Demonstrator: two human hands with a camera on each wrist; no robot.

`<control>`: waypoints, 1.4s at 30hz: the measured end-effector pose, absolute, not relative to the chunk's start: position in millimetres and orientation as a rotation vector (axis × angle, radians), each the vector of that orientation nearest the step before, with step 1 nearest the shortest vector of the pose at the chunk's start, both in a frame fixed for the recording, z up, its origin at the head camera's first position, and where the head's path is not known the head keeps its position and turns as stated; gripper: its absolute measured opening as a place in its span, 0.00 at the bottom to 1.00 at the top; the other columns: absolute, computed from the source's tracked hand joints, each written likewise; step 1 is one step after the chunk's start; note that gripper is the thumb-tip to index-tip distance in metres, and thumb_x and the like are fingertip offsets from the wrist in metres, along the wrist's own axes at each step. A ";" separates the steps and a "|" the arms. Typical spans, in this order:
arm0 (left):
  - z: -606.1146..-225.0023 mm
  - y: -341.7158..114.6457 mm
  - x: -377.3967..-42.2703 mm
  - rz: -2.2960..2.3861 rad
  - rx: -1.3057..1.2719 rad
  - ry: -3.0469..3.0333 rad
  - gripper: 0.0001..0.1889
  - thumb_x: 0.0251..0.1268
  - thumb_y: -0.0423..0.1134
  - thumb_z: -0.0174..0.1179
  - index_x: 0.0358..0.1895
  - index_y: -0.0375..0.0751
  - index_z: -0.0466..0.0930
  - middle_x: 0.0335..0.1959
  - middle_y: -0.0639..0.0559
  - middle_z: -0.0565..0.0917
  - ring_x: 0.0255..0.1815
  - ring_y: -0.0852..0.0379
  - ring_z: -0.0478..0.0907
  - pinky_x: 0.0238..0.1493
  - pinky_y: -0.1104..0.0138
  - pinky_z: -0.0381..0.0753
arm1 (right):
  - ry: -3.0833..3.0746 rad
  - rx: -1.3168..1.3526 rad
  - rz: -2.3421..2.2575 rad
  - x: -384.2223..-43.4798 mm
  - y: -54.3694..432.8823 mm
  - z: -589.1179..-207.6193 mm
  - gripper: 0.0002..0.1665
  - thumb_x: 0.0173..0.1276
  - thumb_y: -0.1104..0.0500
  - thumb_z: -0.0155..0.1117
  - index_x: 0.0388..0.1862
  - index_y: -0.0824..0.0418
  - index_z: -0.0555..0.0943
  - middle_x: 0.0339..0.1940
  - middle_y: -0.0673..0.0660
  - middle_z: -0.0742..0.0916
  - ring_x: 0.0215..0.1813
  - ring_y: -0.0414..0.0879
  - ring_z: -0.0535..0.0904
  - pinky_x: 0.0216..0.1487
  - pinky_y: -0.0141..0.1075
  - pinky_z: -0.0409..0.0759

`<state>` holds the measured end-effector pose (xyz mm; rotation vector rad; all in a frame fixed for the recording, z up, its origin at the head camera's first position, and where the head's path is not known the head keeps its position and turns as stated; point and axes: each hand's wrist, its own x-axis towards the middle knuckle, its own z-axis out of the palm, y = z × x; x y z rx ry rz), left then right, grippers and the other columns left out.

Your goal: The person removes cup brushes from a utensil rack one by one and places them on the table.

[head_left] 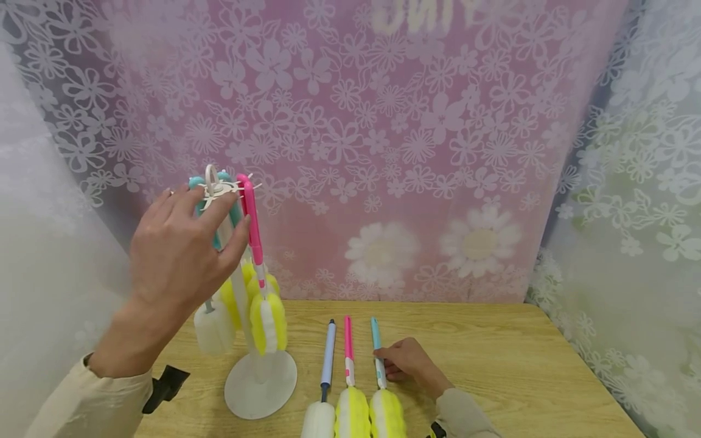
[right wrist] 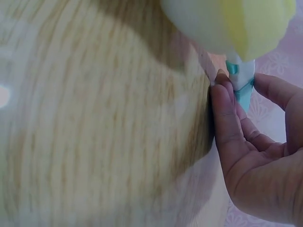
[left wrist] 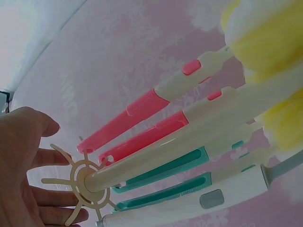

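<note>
A white stand [head_left: 240, 292] with a spoked hook ring [left wrist: 78, 182] on top holds several hanging bottle brushes, among them a pink-handled bottle brush [head_left: 252, 219] with a yellow-and-white sponge head. My left hand [head_left: 183, 243] rests over the ring, fingers spread loosely against its spokes in the left wrist view. On the table lie three bottle brushes side by side: one blue-handled with a white head [head_left: 328, 359], one pink-handled [head_left: 348, 347] and one teal-handled [head_left: 375, 334]. My right hand [head_left: 408, 360] pinches the teal handle between thumb and fingers, below its sponge head [right wrist: 227, 23] in the right wrist view.
The stand's round white base [head_left: 257, 398] sits on the wooden table [head_left: 465, 365], left of the three lying brushes. A pink flowered curtain [head_left: 378, 152] hangs behind the table, and pale curtains close off both sides.
</note>
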<state>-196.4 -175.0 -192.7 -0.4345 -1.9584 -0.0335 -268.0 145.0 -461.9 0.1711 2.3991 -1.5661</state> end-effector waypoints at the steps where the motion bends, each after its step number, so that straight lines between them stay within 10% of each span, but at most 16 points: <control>1: -192.8 -174.4 -196.3 -0.031 -0.427 -1.959 0.19 0.60 0.48 0.54 0.47 0.40 0.81 0.39 0.32 0.80 0.42 0.32 0.78 0.58 0.45 0.70 | 2.398 0.164 -1.568 -267.3 145.6 -461.4 0.15 0.62 0.55 0.67 0.31 0.69 0.82 0.24 0.56 0.84 0.22 0.42 0.81 0.27 0.34 0.82; 29: -185.8 -149.0 -201.0 -0.065 -0.198 -1.973 0.15 0.71 0.44 0.50 0.38 0.34 0.79 0.32 0.32 0.81 0.43 0.30 0.77 0.59 0.40 0.64 | 2.413 0.040 -1.812 -260.7 161.8 -434.1 0.17 0.70 0.59 0.57 0.43 0.76 0.79 0.27 0.61 0.85 0.29 0.51 0.84 0.34 0.42 0.83; 42: -186.6 -154.4 -201.9 -0.150 -0.204 -1.887 0.16 0.67 0.42 0.46 0.33 0.36 0.81 0.26 0.38 0.83 0.32 0.36 0.79 0.51 0.48 0.72 | 2.334 -0.257 -1.934 -261.6 130.0 -359.4 0.17 0.70 0.54 0.59 0.44 0.68 0.80 0.34 0.60 0.85 0.36 0.49 0.84 0.43 0.43 0.82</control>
